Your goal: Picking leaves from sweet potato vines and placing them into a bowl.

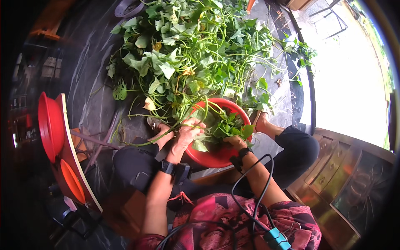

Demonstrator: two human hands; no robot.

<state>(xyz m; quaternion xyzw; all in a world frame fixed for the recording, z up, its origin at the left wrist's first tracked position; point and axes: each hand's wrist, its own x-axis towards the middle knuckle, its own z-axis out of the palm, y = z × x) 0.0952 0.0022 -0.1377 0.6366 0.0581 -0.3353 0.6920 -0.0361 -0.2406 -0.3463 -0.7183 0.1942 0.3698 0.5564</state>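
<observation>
Between my knees stands a red plastic basin (210, 161) with green leaves and stems inside. My left hand (189, 131) is over the basin's left rim, its fingers closed around long green vine stems (150, 142). Deeper in the basin, my right hand (235, 142) is closed on a bunch of green leaves (229, 126); its fingertips are partly hidden by them. Just beyond the basin spreads a large heap of leafy vines (200, 56), which look like sweet potato vines. A few leaves in the heap are yellowed.
At left, a small table (82, 156) holds a red basin (51, 128) and an orange dish (72, 181). A purple basin (128, 8) sits beyond the heap. Black cables (232, 190) hang near my right forearm. A carved door panel (340, 175) and bright doorway lie at right.
</observation>
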